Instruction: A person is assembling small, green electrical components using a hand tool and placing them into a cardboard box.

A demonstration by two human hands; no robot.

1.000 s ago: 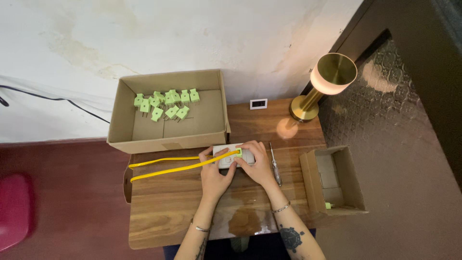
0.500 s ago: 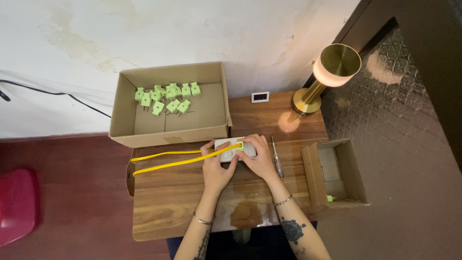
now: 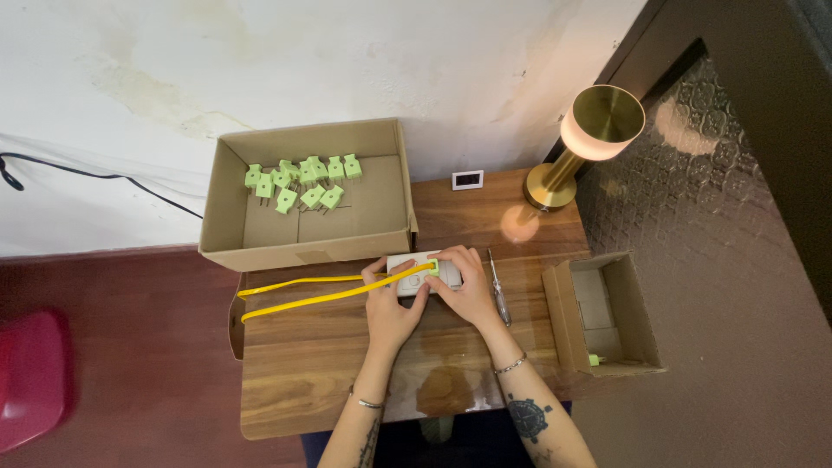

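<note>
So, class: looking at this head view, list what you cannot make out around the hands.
- White block: mostly covered by the left hand and right hand.
- Green plug: its prongs are hidden, so whether it is seated is unclear.
- Green plugs in the big box: too small for detail.
- Small box: its near wall hides part of the inside.

Both hands cover much of the white socket block (image 3: 423,276). The small green piece (image 3: 595,359) in the side box (image 3: 646,325) is too small to identify. The red object (image 3: 30,377) is cut off at the left edge.
</note>
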